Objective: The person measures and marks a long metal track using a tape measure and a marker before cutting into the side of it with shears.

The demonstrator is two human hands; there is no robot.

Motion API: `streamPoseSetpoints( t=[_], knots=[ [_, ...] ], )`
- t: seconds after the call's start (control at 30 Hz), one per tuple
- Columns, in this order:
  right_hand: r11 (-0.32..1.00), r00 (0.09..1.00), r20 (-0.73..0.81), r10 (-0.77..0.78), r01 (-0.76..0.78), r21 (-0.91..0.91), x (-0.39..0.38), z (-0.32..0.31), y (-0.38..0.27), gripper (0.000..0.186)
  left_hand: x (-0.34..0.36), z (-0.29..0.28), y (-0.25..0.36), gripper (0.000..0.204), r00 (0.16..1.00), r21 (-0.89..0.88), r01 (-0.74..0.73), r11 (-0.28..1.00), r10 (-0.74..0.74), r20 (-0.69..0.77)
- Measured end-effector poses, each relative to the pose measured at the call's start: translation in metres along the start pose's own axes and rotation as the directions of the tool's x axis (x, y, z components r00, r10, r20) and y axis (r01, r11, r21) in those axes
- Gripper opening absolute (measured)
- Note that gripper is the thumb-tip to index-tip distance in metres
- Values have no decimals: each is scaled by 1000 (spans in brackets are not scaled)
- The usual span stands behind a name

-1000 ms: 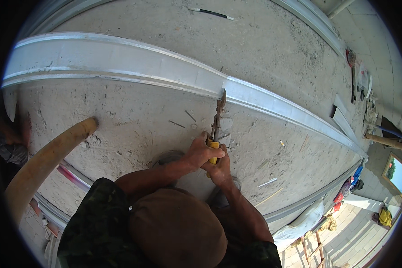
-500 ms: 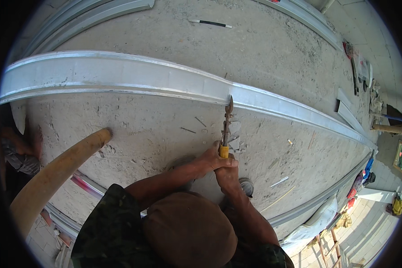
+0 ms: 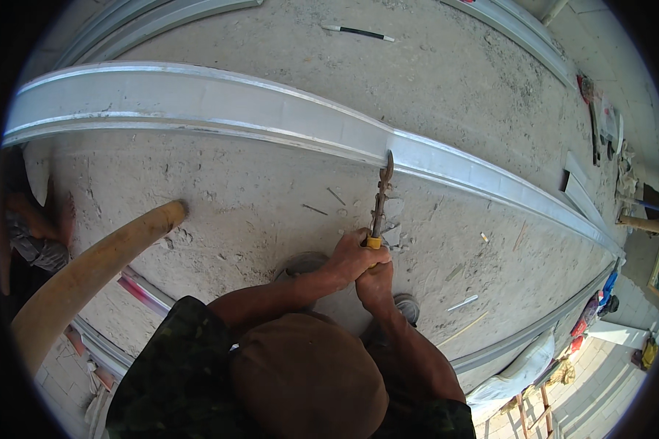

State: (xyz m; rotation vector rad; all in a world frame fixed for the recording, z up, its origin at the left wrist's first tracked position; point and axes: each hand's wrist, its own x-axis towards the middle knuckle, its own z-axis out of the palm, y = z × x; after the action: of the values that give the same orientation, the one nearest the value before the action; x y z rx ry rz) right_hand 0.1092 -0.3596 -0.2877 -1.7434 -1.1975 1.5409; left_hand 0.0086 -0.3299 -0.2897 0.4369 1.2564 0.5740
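Note:
A long silvery metal channel lies across the floor and bends slightly near its middle. At that bend, the dark jaws of yellow-handled tin snips overlap its near edge. My left hand is closed around the handles. Just to its right and nearer to me, my right hand is also closed on them, touching the left. The fingers cover most of the yellow grips, so how far apart the handles are is hidden.
A thick tan pole slants in at the left, beside a crouching person. More metal channels lie at the far left, others far right. A black-and-white stick and small scraps lie on the concrete floor.
The whole view has shifted a little, moving the channel right and up in the picture. My hands cover more of the yellow grips; the jaws stay at the bend.

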Motion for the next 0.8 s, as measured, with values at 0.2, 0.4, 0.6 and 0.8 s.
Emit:
streamPoseSetpoints(
  t=[0.2, 0.4, 0.6, 0.8],
  knots=[
    [981, 985, 62, 161, -167, 97, -4, -6, 3, 27, 0, 3, 2, 29, 997, 127, -52, 991, 58, -50],
    [979, 976, 79, 201, -200, -29, -3, -7, -14, 25, -5, -10, 15, 33, 990, 15, 32, 999, -34, 135],
    [991, 992, 19, 126, -125, -40, -2, -2, -7, 23, -1, -13, -4, 55, 954, -215, 85, 973, -18, 299],
    [994, 994, -24, 105, -105, -2, -3, 4, -10, 28, 4, -11, -6, 55, 963, -227, 108, 968, -45, 267]
  ],
)
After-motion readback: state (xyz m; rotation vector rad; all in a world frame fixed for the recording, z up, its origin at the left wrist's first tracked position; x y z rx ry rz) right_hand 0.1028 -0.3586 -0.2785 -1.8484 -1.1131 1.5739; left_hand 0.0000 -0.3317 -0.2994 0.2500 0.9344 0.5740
